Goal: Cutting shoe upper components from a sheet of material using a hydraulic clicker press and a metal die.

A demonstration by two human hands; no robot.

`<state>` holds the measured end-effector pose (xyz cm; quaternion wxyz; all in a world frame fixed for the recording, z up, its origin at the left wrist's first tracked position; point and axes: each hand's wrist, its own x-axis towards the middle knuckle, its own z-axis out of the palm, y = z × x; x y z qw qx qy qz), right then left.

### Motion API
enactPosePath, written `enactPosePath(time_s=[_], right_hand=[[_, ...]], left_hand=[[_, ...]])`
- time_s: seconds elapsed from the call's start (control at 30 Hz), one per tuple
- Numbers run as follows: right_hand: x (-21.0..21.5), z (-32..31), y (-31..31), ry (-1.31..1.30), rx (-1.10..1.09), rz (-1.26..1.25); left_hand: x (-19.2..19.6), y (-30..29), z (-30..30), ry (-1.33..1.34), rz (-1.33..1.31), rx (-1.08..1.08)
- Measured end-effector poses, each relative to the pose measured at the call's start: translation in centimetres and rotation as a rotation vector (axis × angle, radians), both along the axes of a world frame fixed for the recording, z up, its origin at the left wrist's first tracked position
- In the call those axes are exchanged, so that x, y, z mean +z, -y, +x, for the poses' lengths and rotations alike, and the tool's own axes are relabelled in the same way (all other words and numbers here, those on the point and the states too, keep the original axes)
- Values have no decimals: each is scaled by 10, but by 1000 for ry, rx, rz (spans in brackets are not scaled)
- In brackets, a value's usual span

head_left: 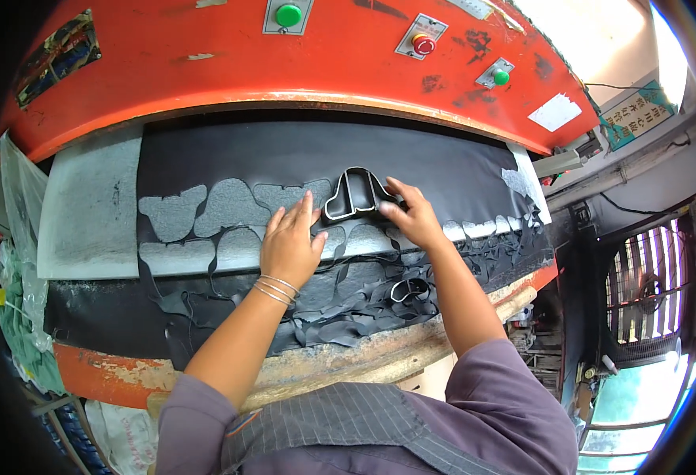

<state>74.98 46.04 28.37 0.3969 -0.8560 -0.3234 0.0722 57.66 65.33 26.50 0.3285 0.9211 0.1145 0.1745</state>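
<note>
A metal cutting die (353,210), shaped like a rounded bell with inner dividing walls, stands on a black sheet of leather-like material (237,150). My right hand (414,212) grips the die's right side, thumb at its lower edge and fingers behind. To the left of the die, my left hand (292,241) lies flat with fingers stretched out, on the sheet near the cut-out holes. Bell-shaped holes (232,207) run in rows along the sheet and show the grey board (87,214) beneath.
An orange press beam (229,67) with green and red buttons (423,45) spans the far side. Tangled black scrap strips (348,305) hang along the near edge. A smaller metal die (410,291) sits among them. Plastic bags (27,317) are at the left, a fan (645,281) at the right.
</note>
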Motion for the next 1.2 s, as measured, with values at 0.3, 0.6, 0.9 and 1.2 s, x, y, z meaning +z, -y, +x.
enactPosePath(time_s=[0.3, 0.6, 0.9, 1.2], right_hand=[[-10, -12, 20, 354, 84, -153], [-10, -20, 11, 514, 87, -82], [4, -17, 13, 577, 88, -112], [146, 109, 70, 1014, -498, 456]], left_hand=[[3, 5, 3, 42, -70, 60], [10, -5, -10, 5, -40, -46], [18, -7, -12, -131, -108, -28], [153, -27, 5, 768, 474, 339]])
